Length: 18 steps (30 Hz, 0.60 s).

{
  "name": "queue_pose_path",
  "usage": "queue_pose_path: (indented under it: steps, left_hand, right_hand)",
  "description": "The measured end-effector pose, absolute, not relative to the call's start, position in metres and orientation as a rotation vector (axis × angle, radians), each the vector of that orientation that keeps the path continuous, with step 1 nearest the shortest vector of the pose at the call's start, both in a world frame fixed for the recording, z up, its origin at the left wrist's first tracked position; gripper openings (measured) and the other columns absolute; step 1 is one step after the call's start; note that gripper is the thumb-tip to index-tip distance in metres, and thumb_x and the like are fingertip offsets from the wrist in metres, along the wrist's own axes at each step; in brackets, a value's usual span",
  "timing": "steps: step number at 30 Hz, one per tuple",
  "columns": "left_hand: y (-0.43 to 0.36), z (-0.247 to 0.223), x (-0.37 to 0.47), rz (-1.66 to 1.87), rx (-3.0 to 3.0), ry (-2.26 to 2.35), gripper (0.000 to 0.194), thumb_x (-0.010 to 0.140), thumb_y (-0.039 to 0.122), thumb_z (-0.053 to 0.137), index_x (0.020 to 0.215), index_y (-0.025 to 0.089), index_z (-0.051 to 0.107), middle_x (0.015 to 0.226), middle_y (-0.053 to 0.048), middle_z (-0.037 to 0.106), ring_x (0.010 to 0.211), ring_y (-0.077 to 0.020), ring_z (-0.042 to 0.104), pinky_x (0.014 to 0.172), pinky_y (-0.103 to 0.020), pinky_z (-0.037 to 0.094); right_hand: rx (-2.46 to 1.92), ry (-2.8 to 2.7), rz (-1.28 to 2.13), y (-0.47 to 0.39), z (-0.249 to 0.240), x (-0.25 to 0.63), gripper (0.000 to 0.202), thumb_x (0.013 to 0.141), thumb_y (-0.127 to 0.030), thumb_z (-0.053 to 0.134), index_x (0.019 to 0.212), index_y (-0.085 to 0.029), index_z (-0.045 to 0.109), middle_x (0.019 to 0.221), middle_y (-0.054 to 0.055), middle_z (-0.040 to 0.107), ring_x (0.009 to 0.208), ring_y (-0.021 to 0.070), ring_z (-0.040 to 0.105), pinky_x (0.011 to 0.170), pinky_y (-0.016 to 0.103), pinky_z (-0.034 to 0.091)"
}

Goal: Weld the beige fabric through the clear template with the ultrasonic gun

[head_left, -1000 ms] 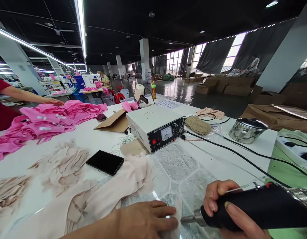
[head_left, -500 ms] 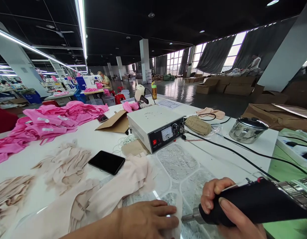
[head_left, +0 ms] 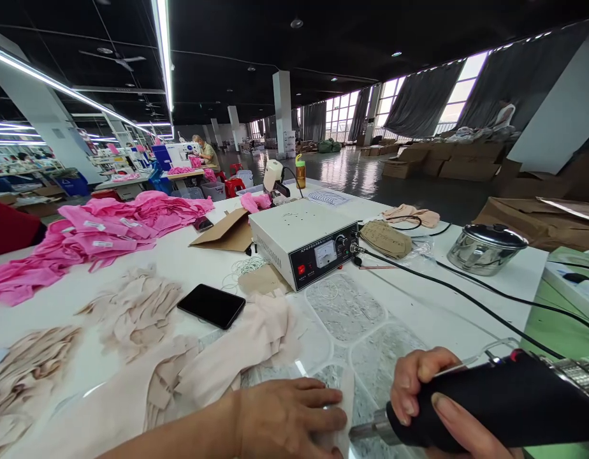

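We have our right grip (head_left: 459,424) clamped around the black body of a handheld tool (head_left: 505,401), thumb along the near side and fingers curled over the top. Its metal tip (head_left: 364,431) points left out of that grip and ends at the edge of a thin, pale piece of cloth (head_left: 346,389), just beside the fingertips of our left grip. The left grip (head_left: 287,414) lies flat on that piece with its fingers stretched out, pressing on it and pinching nothing that we can see.

Under and beyond both grips we have a grey stone-patterned sheet (head_left: 345,309) on the white surface (head_left: 428,312). Just beyond the left grip and its forearm runs a long beige strip (head_left: 237,357); past that, a dark phone (head_left: 211,306) lies near it. Farther left of the left grip we see crumpled beige pieces (head_left: 136,306), and behind them a heap of pink garments (head_left: 103,233).

Straight beyond the gap between our grips stands a control box (head_left: 299,239) with a dial and a red switch. From its front a black cable (head_left: 442,290) runs rightward, passing beyond the right grip. Well beyond the right grip we have a lidded metal pot (head_left: 486,252).
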<state>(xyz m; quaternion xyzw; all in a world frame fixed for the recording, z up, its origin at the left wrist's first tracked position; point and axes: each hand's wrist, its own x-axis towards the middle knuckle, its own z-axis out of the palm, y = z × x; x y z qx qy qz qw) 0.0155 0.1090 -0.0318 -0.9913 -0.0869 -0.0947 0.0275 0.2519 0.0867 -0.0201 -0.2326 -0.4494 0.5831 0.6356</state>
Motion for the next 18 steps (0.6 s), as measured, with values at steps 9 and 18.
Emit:
queue_pose_path:
  steps: [9,18]
  left_hand:
    - [0.109,-0.032,0.014,-0.268,-3.075,-0.269,0.022,0.102,0.028,0.041,0.102,0.024,0.063,0.124,-0.002,0.058,0.126,-0.0216,0.051,0.108,-0.030,0.038]
    - [0.108,-0.036,0.013,-0.276,-3.090,-0.281,0.017,0.102,0.031,0.047,0.101,0.023,0.061,0.129,-0.003,0.056,0.129,-0.0224,0.048,0.109,-0.032,0.038]
  right_hand:
    - [-0.546,-1.016,1.356,0.085,-0.017,0.245,0.009,0.086,-0.034,0.062,0.084,-0.026,0.058,0.072,0.001,0.054,0.057,0.0156,0.053,0.054,0.029,0.047]
    - [-0.547,-0.908,1.375,0.079,-0.007,0.243,0.015,0.083,-0.038,0.067,0.082,-0.026,0.059,0.071,-0.001,0.054,0.057,0.0129,0.052,0.054,0.025,0.046]
